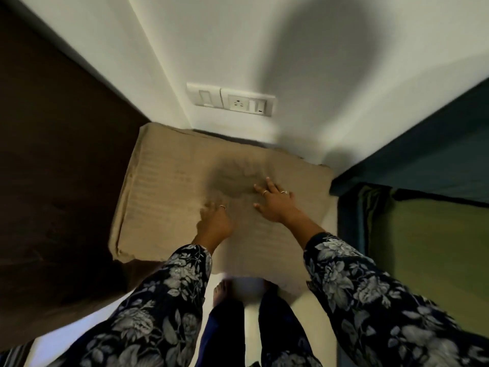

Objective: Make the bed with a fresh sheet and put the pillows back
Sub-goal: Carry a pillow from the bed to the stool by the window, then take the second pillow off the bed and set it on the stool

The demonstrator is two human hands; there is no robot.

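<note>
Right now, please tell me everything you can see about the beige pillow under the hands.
The beige pillow is a flat rectangle in tan, faintly striped cloth with a flanged edge. It lies against the white wall below the switch plate, between a dark brown surface and a teal and green bed. A dark patch, possibly shadow, sits near its middle. The left hand and right hand rest on it, fingers spread.

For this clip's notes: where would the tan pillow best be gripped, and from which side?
Probably by its two short ends, one hand each. The tan pillow lies flat, its far edge against the wall, so only the near side gives approach. Left hand and right hand rest mid-top with straight fingers; sliding outward to the ends looks easiest.
</note>
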